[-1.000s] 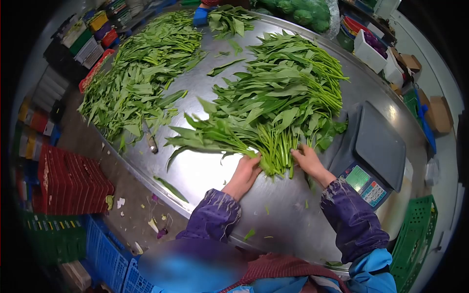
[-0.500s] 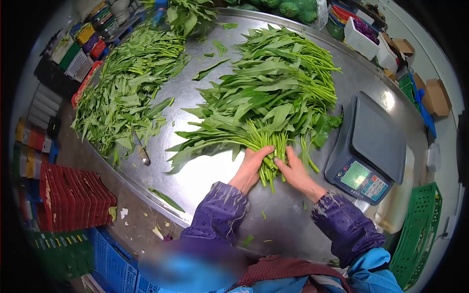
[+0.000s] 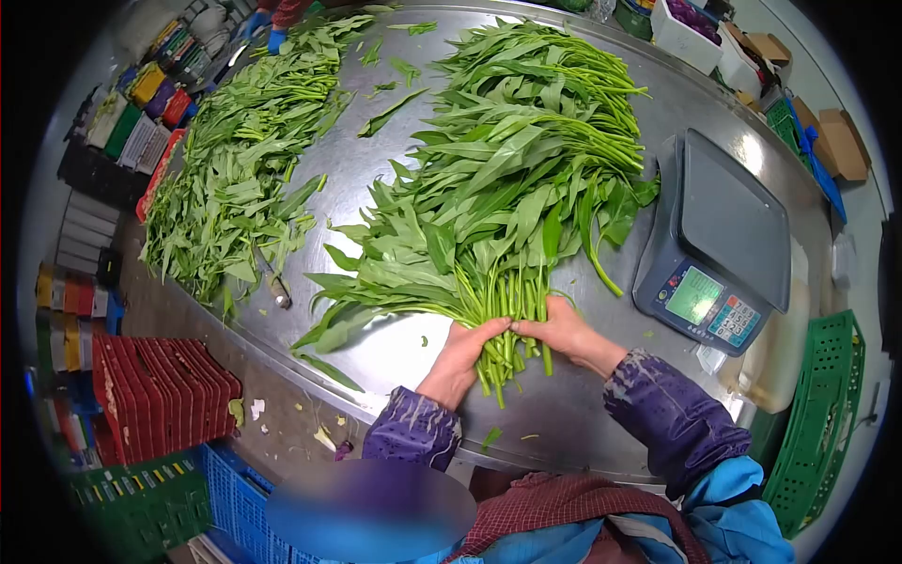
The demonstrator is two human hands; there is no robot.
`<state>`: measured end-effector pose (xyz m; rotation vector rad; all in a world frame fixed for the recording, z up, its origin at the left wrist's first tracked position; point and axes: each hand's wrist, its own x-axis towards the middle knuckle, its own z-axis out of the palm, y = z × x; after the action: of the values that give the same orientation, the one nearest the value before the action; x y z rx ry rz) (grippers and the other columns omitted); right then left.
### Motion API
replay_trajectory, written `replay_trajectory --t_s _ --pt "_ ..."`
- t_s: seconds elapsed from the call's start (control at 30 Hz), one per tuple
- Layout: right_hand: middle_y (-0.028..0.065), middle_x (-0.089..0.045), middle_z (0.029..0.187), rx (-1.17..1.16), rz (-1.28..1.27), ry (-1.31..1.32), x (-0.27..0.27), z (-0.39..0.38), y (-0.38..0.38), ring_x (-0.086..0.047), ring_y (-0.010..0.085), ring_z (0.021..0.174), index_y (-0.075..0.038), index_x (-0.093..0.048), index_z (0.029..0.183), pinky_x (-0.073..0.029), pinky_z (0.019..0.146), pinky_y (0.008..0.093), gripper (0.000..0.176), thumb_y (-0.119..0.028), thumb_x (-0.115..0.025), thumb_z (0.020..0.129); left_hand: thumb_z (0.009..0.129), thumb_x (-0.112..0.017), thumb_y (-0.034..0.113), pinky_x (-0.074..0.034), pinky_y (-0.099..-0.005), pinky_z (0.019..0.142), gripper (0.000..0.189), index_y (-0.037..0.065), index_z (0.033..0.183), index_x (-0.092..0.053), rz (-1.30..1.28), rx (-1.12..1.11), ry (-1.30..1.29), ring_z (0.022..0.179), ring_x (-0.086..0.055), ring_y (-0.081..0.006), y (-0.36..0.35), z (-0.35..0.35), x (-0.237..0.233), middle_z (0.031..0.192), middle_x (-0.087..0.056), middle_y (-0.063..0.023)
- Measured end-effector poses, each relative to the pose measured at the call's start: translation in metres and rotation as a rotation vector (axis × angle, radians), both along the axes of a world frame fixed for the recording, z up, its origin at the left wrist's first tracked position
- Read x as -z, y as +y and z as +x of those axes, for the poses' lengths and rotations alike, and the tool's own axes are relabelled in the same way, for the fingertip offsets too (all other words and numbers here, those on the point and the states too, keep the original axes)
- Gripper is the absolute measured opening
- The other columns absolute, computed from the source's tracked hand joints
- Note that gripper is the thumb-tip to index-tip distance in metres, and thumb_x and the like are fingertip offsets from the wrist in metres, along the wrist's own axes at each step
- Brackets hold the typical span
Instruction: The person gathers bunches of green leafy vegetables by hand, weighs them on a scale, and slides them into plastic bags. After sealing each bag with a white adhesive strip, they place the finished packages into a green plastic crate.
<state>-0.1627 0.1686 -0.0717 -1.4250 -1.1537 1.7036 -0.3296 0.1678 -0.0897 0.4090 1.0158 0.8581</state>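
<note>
My left hand and my right hand are closed around the stems of a bunch of water spinach, thumb tips almost meeting in front. The cut stem ends point toward me, and the long leaves fan out away and to the left. Some of my fingers are hidden behind the stems. Just beyond the bunch, a thick pile of water spinach lies on the steel table, its stems to the right. The leaves of bunch and pile overlap.
A digital scale stands at the right. Another leafy heap covers the table's left side, with a knife at its near edge. A co-worker's blue-gloved hand is at the heap's far end. Crates, including a green one, surround the table.
My hands, still around the bunch, have drawn slightly nearer to me, and the thumbs have come together. The view has shifted. At the far left, the leaves near the co-worker's glove are no longer raised.
</note>
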Motion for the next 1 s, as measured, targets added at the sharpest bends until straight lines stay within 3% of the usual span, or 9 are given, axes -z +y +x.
replay_trajectory --t_s 0.17,0.37,0.47,0.57,0.63,0.73,0.83,0.9,1.0 --pt "0.0122 -0.062 0.091 0.194 -0.345 0.279 -0.008 0.009 0.006 -0.061 0.0173 0.069 0.004 -0.05 0.107 -0.051 0.06 0.0299 0.028 -0.009 -0.058 0.084 0.077 -0.063 0.002 -0.053 -0.0308 0.073 0.035 -0.001 0.109 -0.051 -0.094 0.01 -0.084 0.077 -0.064 -0.0219 -0.011 -0.026 -0.016 0.093 -0.062 -0.0117" --pt "0.0003 -0.045 0.066 0.211 -0.324 0.213 0.002 0.019 0.007 -0.04 0.0081 0.047 -0.007 -0.045 0.081 -0.039 0.043 0.0237 0.015 -0.015 -0.056 0.086 0.074 -0.063 0.01 -0.052 -0.0386 0.077 0.051 -0.004 0.119 -0.044 0.012 0.041 -0.119 0.09 -0.061 -0.0275 -0.049 -0.067 -0.043 0.106 -0.059 -0.0175" --pt "0.0005 -0.045 0.065 0.094 -0.206 -0.034 0.021 0.053 0.007 -0.041 0.008 0.047 -0.008 -0.046 0.082 -0.04 0.043 0.0246 0.012 -0.015 -0.056 0.086 0.067 -0.067 0.016 -0.051 -0.0419 0.082 0.068 -0.001 0.126 -0.038 -0.07 -0.049 -0.303 0.096 -0.057 -0.0291 -0.09 -0.103 -0.064 0.111 -0.054 -0.017" --pt "0.0042 -0.051 0.065 0.005 -0.128 -0.283 0.023 0.074 0.0 -0.048 0.0133 0.049 -0.002 -0.049 0.092 -0.043 0.047 0.0286 0.025 -0.021 -0.062 0.08 0.06 -0.068 0.023 -0.05 -0.038 0.07 0.064 0.004 0.116 -0.043 0.079 -0.149 -0.419 0.085 -0.048 -0.0215 -0.106 -0.1 -0.088 0.094 -0.046 -0.0067" --pt "0.0105 -0.059 0.078 -0.269 0.476 -0.932 0.001 0.081 -0.01 -0.058 0.022 0.065 0.001 -0.051 0.098 -0.048 0.06 0.0335 0.037 -0.025 -0.066 0.076 0.058 -0.07 0.022 -0.049 -0.0387 0.072 0.063 0.005 0.113 -0.044 0.116 -0.095 -0.376 0.086 -0.049 -0.0225 -0.109 -0.099 -0.09 0.095 -0.047 -0.0068" --pt "0.0156 -0.06 0.097 -0.209 0.696 -1.195 -0.055 0.05 -0.026 -0.059 0.028 0.088 0.002 -0.052 0.106 -0.047 0.074 0.0361 0.048 -0.028 -0.068 0.073 0.06 -0.069 0.02 -0.051 -0.0384 0.073 0.062 0.002 0.114 -0.044 0.151 -0.066 -0.361 0.087 -0.051 -0.0242 -0.113 -0.093 -0.085 0.091 -0.05 -0.009" --pt "0.0155 -0.054 0.116 -0.371 0.322 -0.339 -0.083 0.008 -0.033 -0.052 0.0263 0.108 -0.003 -0.046 0.121 -0.044 0.086 0.0352 0.062 -0.031 -0.069 0.072 0.072 -0.065 0.011 -0.047 -0.0417 0.087 0.058 -0.002 0.124 -0.042 0.182 0.061 -0.311 0.101 -0.056 -0.0273 -0.108 -0.085 -0.08 0.116 -0.054 -0.017" --pt "0.0212 -0.044 0.125 -0.442 0.556 -0.204 -0.091 -0.018 -0.05 -0.044 0.0283 0.117 0.002 -0.031 0.13 -0.035 0.098 0.0367 0.078 -0.033 -0.069 0.072 0.074 -0.065 0.008 -0.047 -0.0349 0.085 0.053 -0.002 0.121 -0.045 0.251 0.128 -0.242 0.098 -0.057 -0.0218 -0.107 -0.068 -0.086 0.113 -0.056 -0.0126" --pt "0.0211 -0.046 0.123 -0.336 0.387 0.048 -0.073 -0.019 -0.076 -0.044 0.0255 0.116 0.005 -0.031 0.129 -0.034 0.099 0.0355 0.077 -0.032 -0.07 0.073 0.077 -0.064 0.006 -0.046 -0.0294 0.083 0.046 -0.001 0.119 -0.048 0.155 0.183 -0.127 0.095 -0.056 -0.0157 -0.122 -0.043 -0.08 0.109 -0.057 -0.0073"
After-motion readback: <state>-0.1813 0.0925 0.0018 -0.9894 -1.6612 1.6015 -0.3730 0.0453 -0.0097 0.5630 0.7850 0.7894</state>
